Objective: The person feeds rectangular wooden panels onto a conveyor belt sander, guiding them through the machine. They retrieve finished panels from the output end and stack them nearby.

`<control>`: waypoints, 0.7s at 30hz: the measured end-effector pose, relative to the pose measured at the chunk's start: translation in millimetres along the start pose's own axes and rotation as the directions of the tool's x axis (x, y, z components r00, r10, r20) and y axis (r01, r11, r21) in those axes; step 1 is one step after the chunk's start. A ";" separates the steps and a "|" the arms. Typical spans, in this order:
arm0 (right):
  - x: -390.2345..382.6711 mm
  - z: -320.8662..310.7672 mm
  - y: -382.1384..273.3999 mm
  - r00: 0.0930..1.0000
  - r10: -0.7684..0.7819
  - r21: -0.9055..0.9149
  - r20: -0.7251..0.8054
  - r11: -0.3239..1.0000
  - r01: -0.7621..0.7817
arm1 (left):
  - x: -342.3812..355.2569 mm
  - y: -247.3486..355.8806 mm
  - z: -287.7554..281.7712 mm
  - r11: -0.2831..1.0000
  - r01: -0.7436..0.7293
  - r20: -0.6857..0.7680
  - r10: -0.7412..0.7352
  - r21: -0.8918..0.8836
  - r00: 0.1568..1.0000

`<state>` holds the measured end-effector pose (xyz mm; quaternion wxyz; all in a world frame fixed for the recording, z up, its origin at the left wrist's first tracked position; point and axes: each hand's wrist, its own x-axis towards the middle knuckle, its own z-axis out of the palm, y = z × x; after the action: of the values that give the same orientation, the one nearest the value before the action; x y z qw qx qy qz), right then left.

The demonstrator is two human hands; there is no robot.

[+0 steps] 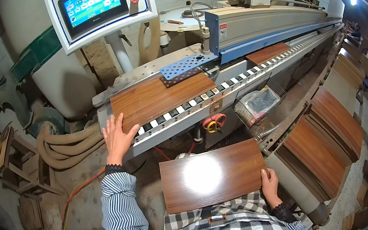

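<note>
A brown wood-grain board [152, 101] lies flat on the feed end of a long edge-banding machine [267, 28], its far part under a blue perforated plate [188, 64]. My left hand [119, 138] rests with fingers spread on that board's near left corner, by the black and white conveyor track [178, 111]. In front of my body a second wood-grain board [232, 170] is tilted up, with a bright glare on its face. My right hand [269, 186] grips its right edge, thumb on the front; the other fingers are mostly hidden behind it.
A control screen [92, 4] with a red button stands at upper left. Further along the track lies another board [267, 53]. Stacked boards [315, 156] stand on a roller rack at right. A wire basket [260, 102] hangs on the machine's side; ribbed hoses [67, 146] and a wooden stool [21, 161] are at left.
</note>
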<state>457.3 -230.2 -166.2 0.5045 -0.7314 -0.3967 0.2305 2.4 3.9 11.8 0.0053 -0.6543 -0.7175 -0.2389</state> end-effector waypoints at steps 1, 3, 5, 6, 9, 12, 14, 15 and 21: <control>-0.3 0.2 -1.8 0.999 -0.010 -0.026 -0.031 1.000 0.009 | -2.0 -1.6 1.2 1.000 -0.007 -0.006 0.007 0.002 1.000; -3.7 -0.3 -6.0 0.995 -0.031 -0.081 -0.092 0.996 0.024 | -5.6 -2.5 3.4 1.000 -0.021 -0.015 0.022 0.006 1.000; -3.4 -1.6 -6.7 0.995 -0.014 -0.079 -0.103 0.997 0.006 | -7.6 -2.6 5.3 1.000 -0.018 -0.023 0.019 0.018 1.000; -3.2 -2.1 -7.1 0.994 -0.005 -0.074 -0.110 0.997 -0.003 | -7.7 -1.7 5.1 0.999 -0.020 -0.029 0.021 0.025 0.999; -0.8 -8.0 -9.3 0.959 -0.203 -0.196 -0.198 0.967 0.164 | -6.3 -3.6 8.0 0.999 -0.039 -0.044 0.040 0.022 0.998; 7.9 -19.4 -24.6 0.996 0.083 0.231 -0.038 0.970 -0.072 | -8.7 2.1 4.1 0.999 -0.021 -0.035 0.021 0.025 0.999; 12.6 -30.2 -47.0 0.895 0.316 0.589 0.315 0.674 -0.445 | -9.6 -0.2 4.7 1.000 -0.015 -0.038 0.016 0.021 0.999; 15.6 -34.4 -58.6 0.838 0.375 0.562 0.396 0.623 -0.545 | -9.1 -0.2 4.8 1.000 -0.016 -0.039 0.017 0.018 0.999; 17.6 -31.8 -43.2 0.805 0.363 0.571 0.469 0.571 -0.590 | -7.3 -3.7 7.0 0.999 -0.035 -0.046 0.034 -0.017 0.998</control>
<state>475.9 -225.9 -113.1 0.5913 -0.5232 -0.1369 0.5983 2.1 -0.6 2.0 0.0198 -0.6611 -0.7035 -0.2601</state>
